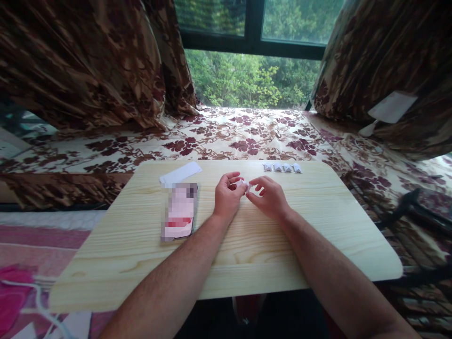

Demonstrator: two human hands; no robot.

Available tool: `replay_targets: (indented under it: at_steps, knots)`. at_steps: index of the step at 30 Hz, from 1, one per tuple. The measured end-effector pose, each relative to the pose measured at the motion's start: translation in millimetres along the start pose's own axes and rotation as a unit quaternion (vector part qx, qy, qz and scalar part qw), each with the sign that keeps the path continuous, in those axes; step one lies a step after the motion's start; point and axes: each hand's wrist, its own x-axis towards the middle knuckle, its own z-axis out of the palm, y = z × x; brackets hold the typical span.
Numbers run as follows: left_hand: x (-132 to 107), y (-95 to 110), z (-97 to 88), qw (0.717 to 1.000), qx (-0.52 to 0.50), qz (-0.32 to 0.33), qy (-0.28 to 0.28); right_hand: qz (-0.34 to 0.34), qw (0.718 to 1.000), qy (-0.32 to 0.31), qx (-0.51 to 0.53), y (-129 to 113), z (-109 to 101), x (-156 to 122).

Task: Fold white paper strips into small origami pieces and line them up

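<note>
A small white folded paper piece [242, 183] is held above the middle of the table. My left hand [229, 195] pinches it between thumb and fingers. From the other side, the thumb and forefinger of my right hand [270, 195] close on its right edge, with the other fingers curled. Several similar small folded paper pieces [282, 167] stand in a row near the table's back edge, right of centre. White paper strips [180, 174] lie stacked at the back left.
A phone [180, 212], partly pixelated, lies on the light wooden table [127, 254] left of my left hand. Behind the table is a floral-covered ledge [243, 136] below a window with patterned curtains. A white lamp [392, 107] stands at the right.
</note>
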Motion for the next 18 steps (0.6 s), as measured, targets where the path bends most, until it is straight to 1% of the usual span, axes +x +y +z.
replay_targets:
  at_steps: [7, 18]
  knots:
    - [-0.5, 0.3, 1.4, 1.000, 0.002, -0.001, 0.005, 0.002, 0.999, 0.000, -0.032, 0.0, 1.1, -1.1]
    - [-0.9, 2.9, 1.7, 1.000, -0.003, -0.006, 0.006, 0.002, 0.999, -0.004, -0.040, -1.0, 2.1, -1.4]
